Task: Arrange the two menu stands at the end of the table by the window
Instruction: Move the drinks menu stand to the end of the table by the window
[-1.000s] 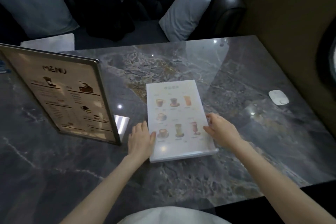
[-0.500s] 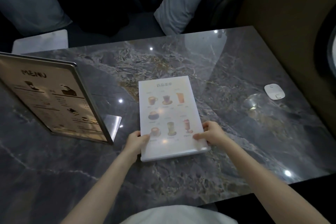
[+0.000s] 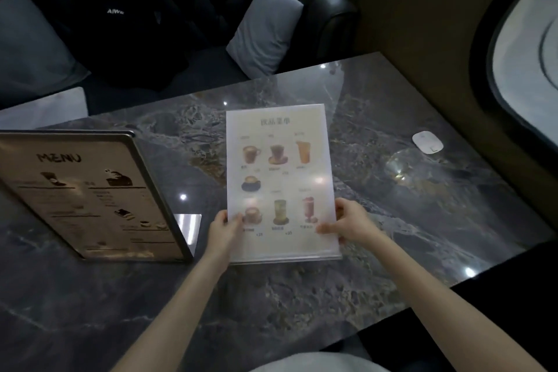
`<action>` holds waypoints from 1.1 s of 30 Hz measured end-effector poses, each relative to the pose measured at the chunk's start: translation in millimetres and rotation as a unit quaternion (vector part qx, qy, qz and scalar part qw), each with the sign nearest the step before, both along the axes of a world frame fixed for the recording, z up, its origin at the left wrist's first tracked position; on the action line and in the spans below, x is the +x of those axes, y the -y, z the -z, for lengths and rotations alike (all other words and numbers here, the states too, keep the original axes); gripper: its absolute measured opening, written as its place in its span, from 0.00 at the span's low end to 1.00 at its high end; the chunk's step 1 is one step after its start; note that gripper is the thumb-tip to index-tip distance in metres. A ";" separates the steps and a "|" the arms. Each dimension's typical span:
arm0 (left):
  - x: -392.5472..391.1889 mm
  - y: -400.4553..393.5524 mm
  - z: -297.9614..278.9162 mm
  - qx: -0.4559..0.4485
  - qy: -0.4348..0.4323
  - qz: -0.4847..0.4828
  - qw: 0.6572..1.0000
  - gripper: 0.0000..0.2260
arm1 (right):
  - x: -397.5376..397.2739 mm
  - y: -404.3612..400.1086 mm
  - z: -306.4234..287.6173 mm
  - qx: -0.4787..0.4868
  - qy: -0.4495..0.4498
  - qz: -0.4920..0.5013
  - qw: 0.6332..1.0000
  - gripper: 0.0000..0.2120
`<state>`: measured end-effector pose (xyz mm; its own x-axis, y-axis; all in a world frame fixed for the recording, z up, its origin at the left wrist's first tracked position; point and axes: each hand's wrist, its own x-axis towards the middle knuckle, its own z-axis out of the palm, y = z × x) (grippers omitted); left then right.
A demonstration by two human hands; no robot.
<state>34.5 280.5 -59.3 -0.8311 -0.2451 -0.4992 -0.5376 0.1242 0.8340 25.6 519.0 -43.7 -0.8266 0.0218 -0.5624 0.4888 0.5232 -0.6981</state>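
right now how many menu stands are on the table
2. The dark metal-framed menu stand stands at the table's left side. The clear acrylic drinks menu stand is at the middle, gripped by the left hand and right hand.

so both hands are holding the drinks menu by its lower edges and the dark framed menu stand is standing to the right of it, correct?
Not quite. The dark framed menu stand stands to the left of the drinks menu, not the right, as the head view shows. The rest holds: the left hand and right hand grip its lower edges.
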 end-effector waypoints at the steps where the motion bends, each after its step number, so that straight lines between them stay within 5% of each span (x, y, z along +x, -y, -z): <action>1: -3.8 -0.3 -3.6 0.002 -0.011 0.008 1.000 0.06 | 3.1 0.1 -3.0 -0.005 -0.016 0.012 1.000 0.21; 12: -67.2 -54.0 -23.7 -0.013 -0.079 0.089 0.993 0.14 | 12.4 -33.5 -9.3 -0.022 -0.134 0.120 0.983 0.17; 33: -160.4 -380.8 -29.0 -0.051 -0.075 0.294 0.952 0.21 | 6.2 -276.2 -7.5 0.037 -0.220 0.356 0.908 0.07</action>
